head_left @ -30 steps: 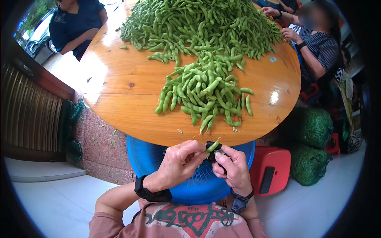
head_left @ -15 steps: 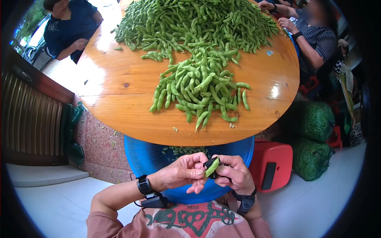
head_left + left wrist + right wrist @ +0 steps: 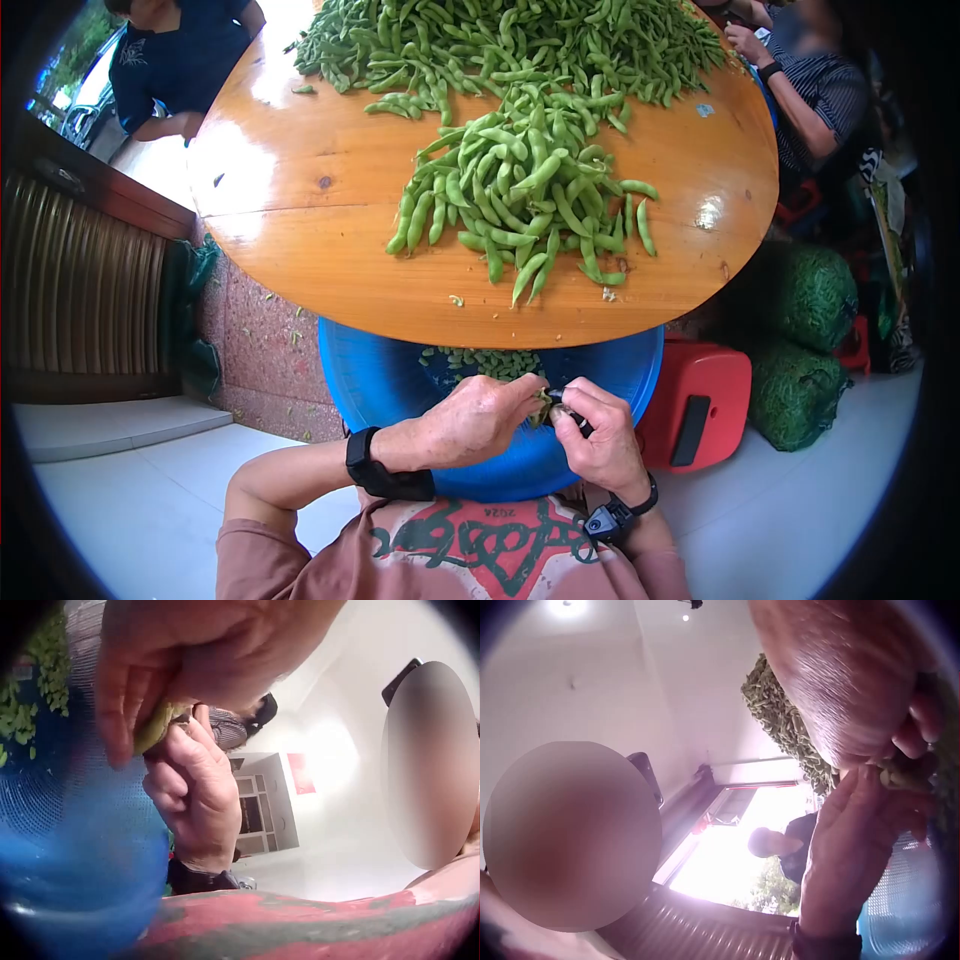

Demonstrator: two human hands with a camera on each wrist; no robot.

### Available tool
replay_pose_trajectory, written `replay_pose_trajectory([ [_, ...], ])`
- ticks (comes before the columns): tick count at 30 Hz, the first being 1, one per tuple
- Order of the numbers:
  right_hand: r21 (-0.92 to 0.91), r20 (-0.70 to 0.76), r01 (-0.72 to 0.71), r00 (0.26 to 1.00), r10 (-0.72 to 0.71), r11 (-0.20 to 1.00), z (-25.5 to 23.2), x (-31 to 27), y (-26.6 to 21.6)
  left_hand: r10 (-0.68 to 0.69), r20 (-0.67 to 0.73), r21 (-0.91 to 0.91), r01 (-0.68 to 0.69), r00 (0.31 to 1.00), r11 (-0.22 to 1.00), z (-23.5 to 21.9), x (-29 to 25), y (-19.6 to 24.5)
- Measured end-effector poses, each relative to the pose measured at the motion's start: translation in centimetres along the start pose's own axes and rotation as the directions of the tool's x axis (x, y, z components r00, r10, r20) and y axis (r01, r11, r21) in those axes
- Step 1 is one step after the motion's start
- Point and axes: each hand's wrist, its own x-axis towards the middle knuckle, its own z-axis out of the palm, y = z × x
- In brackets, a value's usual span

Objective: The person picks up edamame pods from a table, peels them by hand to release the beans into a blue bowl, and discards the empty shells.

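Over the blue basin (image 3: pixel 345 385), my two hands meet at one green soybean pod (image 3: pixel 156 729). Thumb and fingers of my left hand (image 3: pixel 480 425) pinch it, the back of that hand turned up to the head camera. From the other side my right hand (image 3: pixel 605 440) pinches its end, thumb tip against it in the left wrist view. Something black shows around the right fingers. Most of the pod is hidden by the left fingers in the head view. Pale green shelled beans (image 3: pixel 490 360) lie in the basin, under the table edge.
A large heap of soybean pods (image 3: pixel 500 45) covers the far part of the wooden table (image 3: pixel 300 260), with a smaller pile (image 3: pixel 530 190) nearer. A red stool (image 3: pixel 715 385) stands right of the basin, beside full green net sacks (image 3: pixel 795 390). Other people sit around the table.
My left hand has turned over from showing its fingers to showing its back. The pod, earlier plainly visible between both hands, is now mostly covered.
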Motion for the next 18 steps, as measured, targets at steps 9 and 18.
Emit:
replay_pose_trajectory([
  [9,-0.304,-0.207,0.095,0.965,-0.163,0.948,2.7,0.6,-0.1,-0.386,0.186,-0.839,0.351,0.903,0.416,1.9,1.1,0.1],
  [18,-0.498,-0.064,0.103,0.986,-0.155,0.861,4.1,0.9,0.8,-0.480,-0.066,-0.850,0.202,0.875,0.487,4.9,2.0,-1.2],
])
